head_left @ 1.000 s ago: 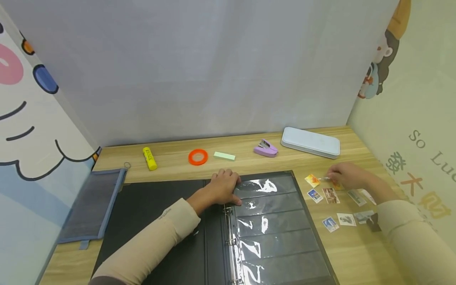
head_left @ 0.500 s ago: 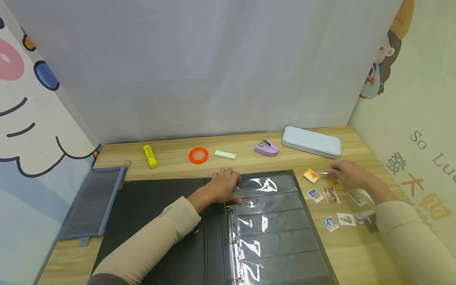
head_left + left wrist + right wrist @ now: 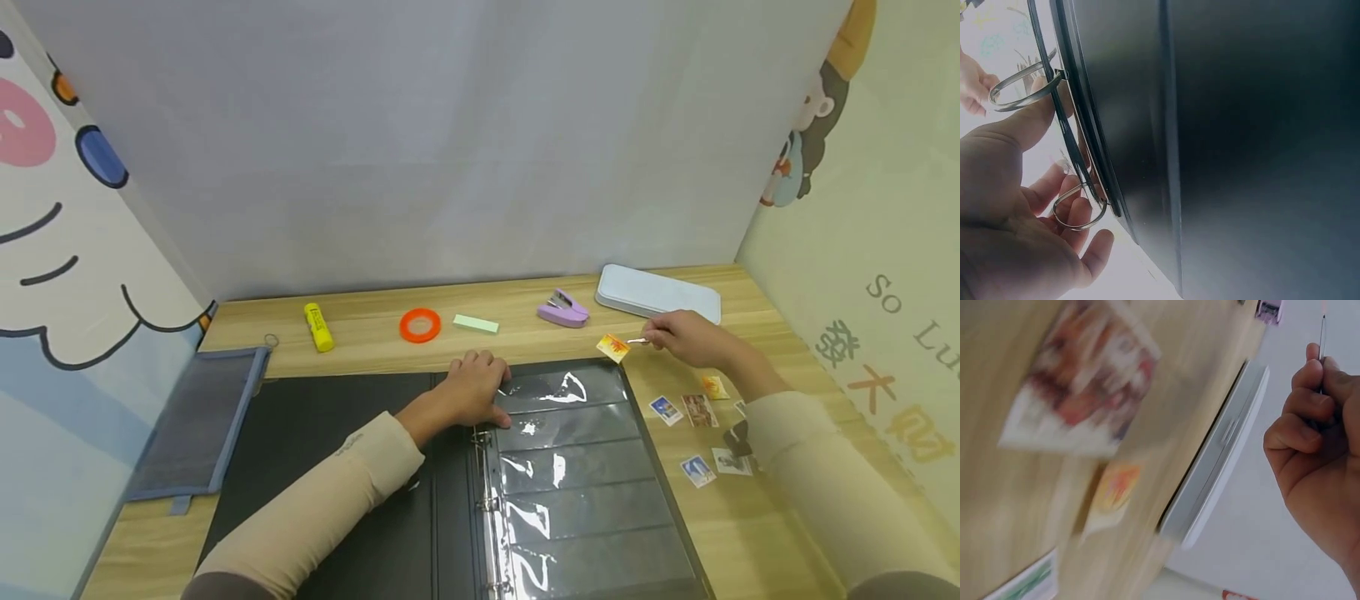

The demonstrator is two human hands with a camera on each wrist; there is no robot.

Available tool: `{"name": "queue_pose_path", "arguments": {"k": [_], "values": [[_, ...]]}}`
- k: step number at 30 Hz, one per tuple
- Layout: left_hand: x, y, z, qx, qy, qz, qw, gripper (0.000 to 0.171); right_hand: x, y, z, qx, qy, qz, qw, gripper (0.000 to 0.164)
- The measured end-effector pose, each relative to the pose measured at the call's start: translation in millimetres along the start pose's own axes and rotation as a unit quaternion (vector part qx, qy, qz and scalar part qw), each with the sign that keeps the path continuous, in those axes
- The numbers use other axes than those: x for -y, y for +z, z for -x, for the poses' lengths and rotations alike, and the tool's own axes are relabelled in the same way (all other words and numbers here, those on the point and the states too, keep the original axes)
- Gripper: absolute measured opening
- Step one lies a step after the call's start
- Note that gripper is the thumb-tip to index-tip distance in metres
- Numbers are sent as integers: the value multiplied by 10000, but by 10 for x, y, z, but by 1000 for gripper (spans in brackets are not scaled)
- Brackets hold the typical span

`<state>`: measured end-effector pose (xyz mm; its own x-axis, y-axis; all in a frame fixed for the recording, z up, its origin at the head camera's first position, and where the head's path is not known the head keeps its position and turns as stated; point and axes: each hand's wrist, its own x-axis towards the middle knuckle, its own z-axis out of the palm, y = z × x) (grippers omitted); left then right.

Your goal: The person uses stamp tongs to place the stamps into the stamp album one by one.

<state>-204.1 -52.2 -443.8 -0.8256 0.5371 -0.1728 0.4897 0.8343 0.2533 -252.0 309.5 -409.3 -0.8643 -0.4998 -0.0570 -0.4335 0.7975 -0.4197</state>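
Note:
My right hand [image 3: 686, 337] pinches a pair of thin metal tweezers [image 3: 637, 341]. At their tip is a yellow-orange stamp [image 3: 613, 347], overlapping the top right corner of the black ring binder [image 3: 337, 450] in the head view. In the right wrist view, curled fingers [image 3: 1300, 434] and thumb grip the tweezers [image 3: 1323, 340]. My left hand [image 3: 471, 393] rests at the top of the binder's spine, beside the clear pocket page [image 3: 585, 508]. Seen from the left wrist, that hand's relaxed fingers [image 3: 1075, 215] and thumb lie by the metal rings [image 3: 1079, 226].
Several stamps [image 3: 700, 411] lie right of the binder, some behind the right forearm. Along the back are a yellow glue stick [image 3: 318, 327], an orange tape roll [image 3: 420, 325], a pale green strip [image 3: 476, 323], a purple stapler [image 3: 563, 309] and a white case [image 3: 660, 293]. A mesh pouch [image 3: 195, 421] lies left.
The right hand has lifted the yellow-orange stamp with the tweezers and carried it left, from among the stamps to the binder's top right corner. The left hand stays in place.

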Motion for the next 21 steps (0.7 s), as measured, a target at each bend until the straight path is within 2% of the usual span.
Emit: {"name": "queue_pose_path", "arguments": {"k": [11,21], "values": [[-37,-31,38,-67,31,29,10000,68,340,134,-454,96,-392,27,9992,17],[-32,-20,44,-135,38,-24,9999,67,562,313,-727,373,-750,118,9964,17]]}}
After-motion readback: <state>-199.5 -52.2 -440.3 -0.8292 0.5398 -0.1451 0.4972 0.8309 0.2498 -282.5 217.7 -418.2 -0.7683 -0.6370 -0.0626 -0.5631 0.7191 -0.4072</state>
